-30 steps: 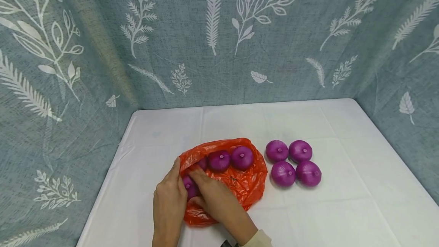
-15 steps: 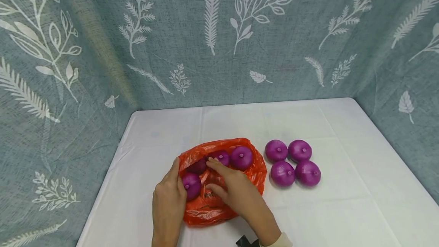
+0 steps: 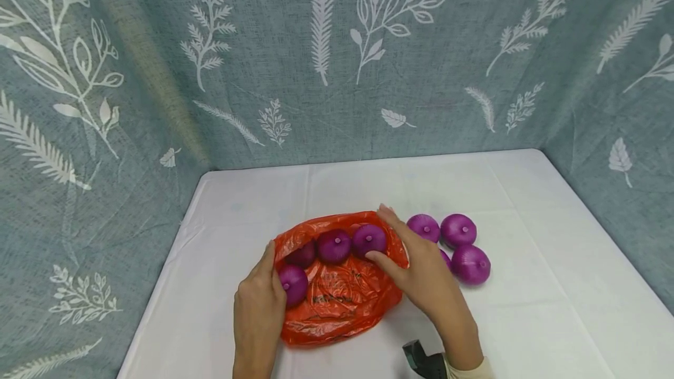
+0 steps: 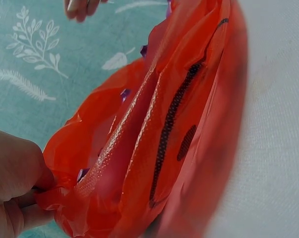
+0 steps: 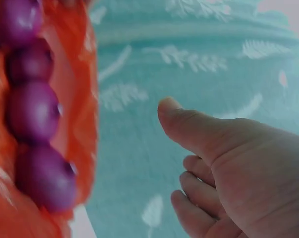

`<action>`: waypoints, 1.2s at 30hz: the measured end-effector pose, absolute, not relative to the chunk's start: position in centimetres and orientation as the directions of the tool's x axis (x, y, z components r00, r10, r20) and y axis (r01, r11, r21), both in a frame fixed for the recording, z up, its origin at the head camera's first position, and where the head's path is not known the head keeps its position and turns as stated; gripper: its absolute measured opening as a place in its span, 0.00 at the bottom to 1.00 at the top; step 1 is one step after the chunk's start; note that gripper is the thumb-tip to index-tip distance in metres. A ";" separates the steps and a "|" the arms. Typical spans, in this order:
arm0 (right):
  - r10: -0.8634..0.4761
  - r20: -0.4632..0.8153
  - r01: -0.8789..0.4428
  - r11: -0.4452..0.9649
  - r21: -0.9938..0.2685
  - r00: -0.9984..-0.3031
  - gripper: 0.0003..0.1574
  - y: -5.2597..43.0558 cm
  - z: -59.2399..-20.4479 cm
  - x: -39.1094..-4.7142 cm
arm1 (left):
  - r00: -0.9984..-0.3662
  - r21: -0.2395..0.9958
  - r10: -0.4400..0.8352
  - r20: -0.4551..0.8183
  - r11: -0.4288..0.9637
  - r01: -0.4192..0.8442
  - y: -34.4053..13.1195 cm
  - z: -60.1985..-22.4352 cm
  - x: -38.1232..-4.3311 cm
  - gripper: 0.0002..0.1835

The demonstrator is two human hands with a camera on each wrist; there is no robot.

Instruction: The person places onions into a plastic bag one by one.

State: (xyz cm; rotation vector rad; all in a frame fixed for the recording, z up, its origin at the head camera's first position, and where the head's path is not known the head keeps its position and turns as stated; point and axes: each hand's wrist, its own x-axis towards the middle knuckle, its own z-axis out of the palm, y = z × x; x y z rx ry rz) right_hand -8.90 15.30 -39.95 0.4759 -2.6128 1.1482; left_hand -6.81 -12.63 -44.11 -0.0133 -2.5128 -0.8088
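Note:
A red plastic bag [image 3: 337, 323] lies open on the table with several purple onions [image 3: 334, 246] along its far and left inner side. My left hand [image 3: 259, 303] pinches the bag's left rim, and the left wrist view shows the thumb and fingers [image 4: 28, 210] gripping the plastic. Over the bag's right edge is my right hand [image 3: 423, 265], thumb and fingers spread, holding nothing. Its empty fingers also show in the right wrist view, apart from the bag. Just right of it sits a cluster of loose onions [image 3: 471, 264]; the hand partly covers one of them.
The table [image 3: 537, 309] has a white cover. Teal leaf-patterned cloth [image 3: 337, 116] hangs along the back and both sides. A black device [image 3: 425, 361] is strapped at my right wrist.
My right hand has left the onions inside the bag's left part and moved right, empty, across the bag to its right edge. The left hand keeps holding the rim in the same place.

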 end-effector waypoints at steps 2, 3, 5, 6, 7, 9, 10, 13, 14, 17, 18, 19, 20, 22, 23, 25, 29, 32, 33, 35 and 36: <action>-0.155 0.358 -0.366 0.658 -0.658 -0.921 0.50 16.5 -39.9 -8.9 | -0.876 0.544 -0.138 0.461 0.824 0.156 -12.7 -44.1 -6.8 0.25; -0.134 0.360 -0.352 0.667 -0.656 -0.923 0.50 17.1 -39.8 -8.8 | -0.877 0.544 -0.138 0.461 0.824 0.156 -12.7 -44.2 -6.8 0.25; -0.091 0.357 -0.322 0.673 -0.666 -0.930 0.51 18.4 -39.8 -8.7 | -0.877 0.543 -0.138 0.460 0.825 0.155 -12.8 -44.2 -6.8 0.25; -0.071 0.359 -0.310 0.678 -0.667 -0.931 0.51 19.1 -39.7 -8.6 | -0.877 0.542 -0.138 0.460 0.826 0.154 -12.8 -44.2 -6.8 0.25; -0.049 0.360 -0.293 0.686 -0.666 -0.932 0.51 19.7 -39.7 -8.5 | -0.877 0.542 -0.138 0.459 0.826 0.154 -12.8 -44.2 -6.8 0.25; -0.009 0.351 -0.257 0.699 -0.668 -0.936 0.53 21.1 -39.7 -8.2 | -0.878 0.540 -0.138 0.458 0.828 0.152 -12.8 -44.2 -6.8 0.25; 0.009 0.341 -0.235 0.706 -0.668 -0.940 0.54 21.7 -39.7 -8.0 | -0.878 0.539 -0.139 0.457 0.829 0.150 -12.8 -44.2 -6.8 0.24; 0.047 0.302 -0.174 0.729 -0.662 -0.952 0.57 23.7 -40.0 -7.4 | -0.879 0.540 -0.143 0.455 0.829 0.144 -12.8 -44.1 -6.8 0.24; 0.056 0.287 -0.155 0.735 -0.660 -0.956 0.58 24.3 -40.2 -7.2 | -0.880 0.541 -0.145 0.453 0.829 0.142 -12.8 -44.1 -6.8 0.24; 0.076 0.254 -0.115 0.744 -0.658 -0.964 0.59 26.0 -40.9 -6.6 | -0.881 0.541 -0.148 0.449 0.830 0.136 -12.8 -44.0 -6.8 0.24; 0.081 0.245 -0.105 0.745 -0.659 -0.966 0.60 26.5 -41.1 -6.4 | -0.882 0.540 -0.148 0.448 0.831 0.135 -12.8 -44.0 -6.8 0.24; 0.086 0.234 -0.094 0.745 -0.660 -0.968 0.60 26.9 -41.3 -6.2 | -0.882 0.540 -0.149 0.447 0.831 0.133 -12.8 -44.0 -6.8 0.24; 0.091 0.226 -0.084 0.747 -0.660 -0.970 0.60 27.3 -41.6 -6.0 | -0.883 0.539 -0.149 0.446 0.832 0.132 -12.8 -44.0 -6.8 0.24; 0.105 0.201 -0.054 0.751 -0.658 -0.974 0.61 27.9 -42.0 -5.7 | -0.883 0.538 -0.147 0.445 0.832 0.132 -12.8 -44.0 -6.8 0.24; 0.114 0.183 -0.035 0.752 -0.658 -0.976 0.61 28.2 -42.2 -5.6 | -0.884 0.537 -0.148 0.444 0.833 0.131 -12.8 -43.9 -6.8 0.25; 0.127 0.146 -0.001 0.753 -0.658 -0.981 0.62 28.7 -42.7 -5.4 | -0.884 0.538 -0.150 0.442 0.833 0.128 -12.8 -43.9 -6.8 0.25; 0.133 0.062 0.059 0.750 -0.659 -0.989 0.64 29.1 -43.7 -5.3 | -0.887 0.538 -0.150 0.437 0.834 0.124 -12.7 -43.9 -6.8 0.25; 0.123 0.000 0.093 0.756 -0.648 -0.992 0.66 29.3 -44.3 -5.3 | -0.887 0.538 -0.151 0.436 0.834 0.122 -12.6 -43.8 -6.8 0.25; 0.118 -0.017 0.101 0.758 -0.645 -0.993 0.66 29.3 -44.5 -5.4 | -0.886 0.539 -0.153 0.437 0.834 0.122 -12.7 -43.8 -6.8 0.25; 0.109 -0.042 0.111 0.764 -0.636 -0.993 0.67 29.3 -44.9 -5.5 | -0.886 0.539 -0.156 0.437 0.834 0.119 -12.7 -43.8 -6.7 0.25; 0.105 -0.048 0.111 0.767 -0.632 -0.993 0.66 29.3 -45.1 -5.5 | -0.886 0.540 -0.158 0.437 0.834 0.117 -12.7 -43.8 -6.7 0.25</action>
